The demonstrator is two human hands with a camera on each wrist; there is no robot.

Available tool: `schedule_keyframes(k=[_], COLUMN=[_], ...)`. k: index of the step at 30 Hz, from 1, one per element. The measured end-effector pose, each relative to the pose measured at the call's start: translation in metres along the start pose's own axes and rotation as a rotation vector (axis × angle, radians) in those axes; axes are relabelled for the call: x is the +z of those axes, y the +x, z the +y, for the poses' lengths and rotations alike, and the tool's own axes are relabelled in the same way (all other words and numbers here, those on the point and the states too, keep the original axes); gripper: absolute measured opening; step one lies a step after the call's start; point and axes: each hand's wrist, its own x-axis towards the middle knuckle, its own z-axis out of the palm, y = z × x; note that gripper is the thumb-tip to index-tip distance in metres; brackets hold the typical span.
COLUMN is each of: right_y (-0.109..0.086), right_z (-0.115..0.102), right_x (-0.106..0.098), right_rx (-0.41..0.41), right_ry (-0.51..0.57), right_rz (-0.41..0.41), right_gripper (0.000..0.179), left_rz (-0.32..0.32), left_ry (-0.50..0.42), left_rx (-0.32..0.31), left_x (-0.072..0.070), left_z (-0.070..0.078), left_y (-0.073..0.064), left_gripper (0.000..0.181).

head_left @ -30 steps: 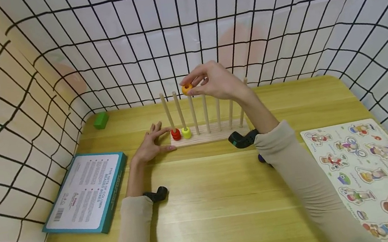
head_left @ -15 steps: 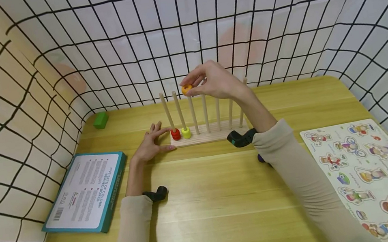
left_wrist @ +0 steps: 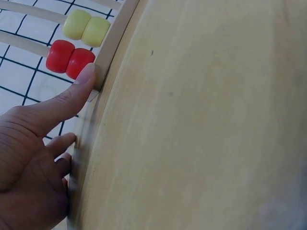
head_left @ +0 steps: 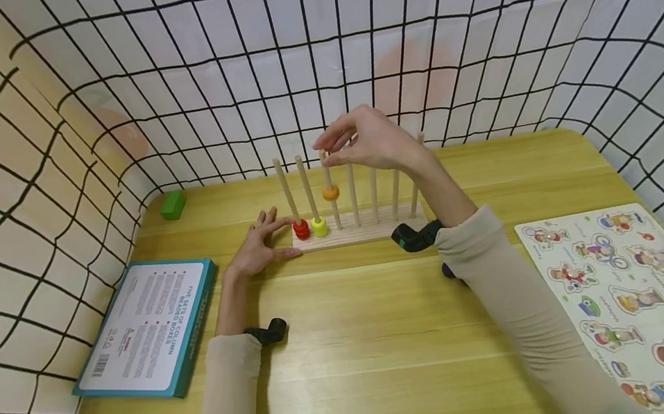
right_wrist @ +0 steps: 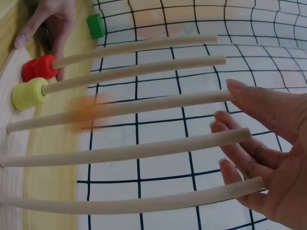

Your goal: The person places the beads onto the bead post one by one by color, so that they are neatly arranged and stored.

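A wooden peg stand [head_left: 367,232] holds several upright rods. Two red beads [left_wrist: 70,59] sit at the bottom of the leftmost rod, and two yellow beads [left_wrist: 86,28] at the bottom of the second. Partway down the third rod is an orange bead [head_left: 331,193], blurred in the right wrist view. My left hand [head_left: 256,250] holds the left end of the base, thumb at the front corner and index finger by the red beads. Near the third rod's top, my right hand [head_left: 370,140] has parted fingers and no bead between them.
A blue-edged box [head_left: 140,330] lies at the left and a green block [head_left: 172,205] at the back left. On the right is a picture puzzle board [head_left: 634,300]. A dark blue bead [head_left: 447,270] shows beside the right sleeve. Black netting [head_left: 305,49] surrounds the table.
The orange bead has left my right fingers and dropped partway down the third rod. My right hand stays near the rod's top; the left hand looks unmoved.
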Motion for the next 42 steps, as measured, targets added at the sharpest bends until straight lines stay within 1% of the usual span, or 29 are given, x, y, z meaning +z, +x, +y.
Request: schedule_keyframes(k=[2, 5, 7, 10, 12, 14, 18, 20, 22, 24, 26, 28, 29, 31, 36, 39, 42], right_y=[-0.004, -0.016, -0.028, -0.052, -0.071, -0.09, -0.127, -0.142, -0.154, -0.163, -0.169, -0.172, -0.172, -0.173, -0.174, -0.174, -0.174], right_z=[0.002, 0.005, 0.009, 0.017, 0.026, 0.039, 0.071, 0.089, 0.106, 0.122, 0.136, 0.148, 0.153, 0.162, 0.179, 0.186, 0.19], right_x=[-0.004, -0.012, -0.018, -0.029, -0.036, -0.043, -0.051, -0.052, -0.051, -0.049, -0.046, -0.043, -0.041, -0.037, -0.032, -0.03, -0.027], right_rx=[-0.012, -0.043, -0.063, -0.073, -0.045, 0.002, 0.124, 0.156, 0.167, 0.166, 0.181, 0.193, 0.209, 0.234, 0.253, 0.261, 0.289], right_ry=[-0.014, -0.022, -0.024, -0.019, -0.017, -0.002, -0.018, -0.028, -0.055, -0.068, -0.066, -0.051, -0.035, -0.007, 0.026, 0.035, 0.04], right_rz=[0.023, 0.086, 0.141, 0.226, 0.261, 0.264, 0.215, 0.195, 0.151, 0.063, -0.065, -0.175, -0.212, -0.257, -0.267, -0.265, -0.273], right_gripper=[0.029, 0.03, 0.031, 0.03, 0.03, 0.031, 0.034, 0.034, 0.034, 0.033, 0.034, 0.034, 0.033, 0.033, 0.032, 0.031, 0.029], left_rz=[0.0, 0.0, 0.0, 0.002, 0.004, 0.005, 0.003, 0.003, 0.0, -0.001, 0.001, 0.005, 0.007, 0.008, 0.004, 0.004, -0.002], left_ry=[0.002, 0.011, 0.019, 0.026, 0.029, 0.031, 0.027, 0.026, 0.025, 0.022, 0.017, 0.012, 0.012, 0.012, 0.016, 0.019, 0.018], left_rx=[0.001, 0.003, 0.0, -0.005, -0.013, -0.018, -0.022, -0.02, -0.017, -0.017, -0.018, -0.022, -0.021, -0.018, -0.01, -0.011, -0.012], left_x=[0.0, -0.001, -0.001, -0.002, -0.002, -0.002, -0.001, -0.001, -0.001, -0.001, -0.001, -0.001, -0.001, -0.001, 0.0, 0.0, 0.001], left_z=[0.0, 0.0, 0.0, 0.0, -0.001, -0.001, -0.001, -0.002, -0.002, -0.002, -0.003, -0.003, -0.003, -0.003, -0.001, 0.001, 0.001], left_y=[0.0, 0.001, 0.001, 0.0, -0.001, -0.002, -0.004, -0.003, -0.003, -0.003, -0.003, -0.003, -0.003, -0.002, 0.0, 0.0, 0.001], left_gripper=[0.07, 0.071, 0.071, 0.071, 0.072, 0.073, 0.073, 0.073, 0.073, 0.073, 0.073, 0.073, 0.073, 0.073, 0.072, 0.072, 0.072])
